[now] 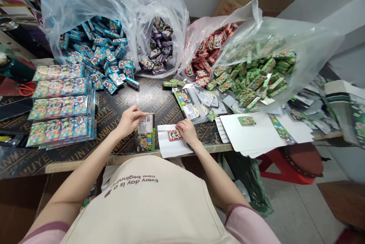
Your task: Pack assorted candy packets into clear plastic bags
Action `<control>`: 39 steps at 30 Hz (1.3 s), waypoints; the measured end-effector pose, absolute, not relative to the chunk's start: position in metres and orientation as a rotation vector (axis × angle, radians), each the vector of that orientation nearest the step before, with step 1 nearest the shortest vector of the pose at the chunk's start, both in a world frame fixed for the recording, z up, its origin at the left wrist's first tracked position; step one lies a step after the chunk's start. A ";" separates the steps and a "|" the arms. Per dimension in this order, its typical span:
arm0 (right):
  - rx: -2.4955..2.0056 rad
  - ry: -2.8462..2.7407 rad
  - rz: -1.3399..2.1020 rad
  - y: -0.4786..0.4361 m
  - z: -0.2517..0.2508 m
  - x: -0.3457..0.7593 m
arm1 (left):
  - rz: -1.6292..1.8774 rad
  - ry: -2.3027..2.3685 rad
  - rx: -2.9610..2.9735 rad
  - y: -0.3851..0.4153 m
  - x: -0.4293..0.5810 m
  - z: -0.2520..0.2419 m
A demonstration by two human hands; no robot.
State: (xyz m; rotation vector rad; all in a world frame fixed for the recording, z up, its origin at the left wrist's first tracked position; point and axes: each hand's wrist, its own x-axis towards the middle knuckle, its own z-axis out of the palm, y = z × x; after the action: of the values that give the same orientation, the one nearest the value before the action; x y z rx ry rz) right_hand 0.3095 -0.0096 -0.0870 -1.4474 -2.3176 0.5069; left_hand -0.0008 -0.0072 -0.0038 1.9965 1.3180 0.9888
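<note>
Near the table's front edge, my left hand (131,121) has its fingers pressed together at the top of a dark printed packet (145,137) with a green edge and a barcode label. The packet lies flat on the table. To its right, my right hand (186,131) is closed at the right end of a small red box (173,134) with cartoon print. A white sheet (168,149) lies under that box. Just beyond my right hand lies a clear plastic sleeve with a printed card (185,104).
Clear bags of small blue boxes (102,54), purple boxes (159,46), red boxes (211,48) and green boxes (256,73) line the back. Filled clear packs (59,109) are stacked at left. White sheets (242,137) lie at right, with a green box (246,121) on top.
</note>
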 end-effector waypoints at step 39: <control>-1.017 -1.968 1.648 0.047 0.028 0.168 | 1.312 1.579 1.852 -0.031 0.018 0.005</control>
State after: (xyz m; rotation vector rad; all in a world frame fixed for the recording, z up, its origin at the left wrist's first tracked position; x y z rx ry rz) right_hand 0.1678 0.0466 0.0277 -1.0168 -1.9679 1.6484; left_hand 0.0178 -0.0308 0.0046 1.8518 1.5786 1.3115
